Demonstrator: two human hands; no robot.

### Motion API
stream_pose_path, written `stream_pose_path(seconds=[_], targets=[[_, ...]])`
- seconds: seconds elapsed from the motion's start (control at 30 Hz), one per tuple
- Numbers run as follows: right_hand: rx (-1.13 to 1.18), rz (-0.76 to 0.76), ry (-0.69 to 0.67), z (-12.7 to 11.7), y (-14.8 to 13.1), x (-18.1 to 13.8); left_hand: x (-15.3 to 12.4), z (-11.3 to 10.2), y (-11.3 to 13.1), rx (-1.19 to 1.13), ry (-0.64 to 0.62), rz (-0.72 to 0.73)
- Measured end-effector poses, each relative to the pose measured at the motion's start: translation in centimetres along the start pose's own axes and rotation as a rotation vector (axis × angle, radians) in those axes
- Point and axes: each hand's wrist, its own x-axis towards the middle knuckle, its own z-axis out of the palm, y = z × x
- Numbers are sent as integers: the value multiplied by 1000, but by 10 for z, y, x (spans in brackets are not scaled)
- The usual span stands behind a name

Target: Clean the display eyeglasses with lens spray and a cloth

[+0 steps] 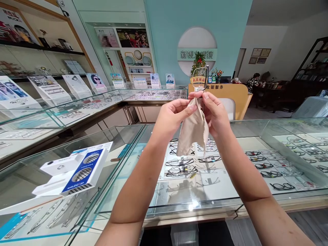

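Note:
A pair of eyeglasses (pixel 206 79) is held up in front of me, above the glass counter. One lens rises over my fingertips; the lower part is hidden by the fingers and cloth. My right hand (pixel 216 111) is closed, its thumb and fingers pinching the frame. My left hand (pixel 171 114) is closed on a beige cleaning cloth (pixel 191 131) with a zigzag edge, pressed up against the glasses. The cloth hangs down between both hands. Beneath them, several eyeglass frames (pixel 180 162) lie in rows inside the glass display case (pixel 215 201).
A white and blue box (pixel 83 171) stands on the glass at the left. More display cases (pixel 102 106) with upright cards run along the left and back. Behind is a yellow service desk (pixel 217 94) with plants. A person (pixel 255 82) is at the far right.

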Motion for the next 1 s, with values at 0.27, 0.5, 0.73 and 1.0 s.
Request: stream_pose_path(seconds=[0.27, 0.5, 0.73, 1.0], targets=[[15, 19, -32, -3, 4, 4, 5, -4, -1, -137, -159, -73], [32, -5, -19, -2, 8, 7, 4, 4, -7, -62, -181, -8], [125, 65, -51, 5, 21, 9, 2, 25, -22, -12, 76, 131], [111, 100, -110, 13, 10, 1, 4, 28, -37, 72, 307, 194]])
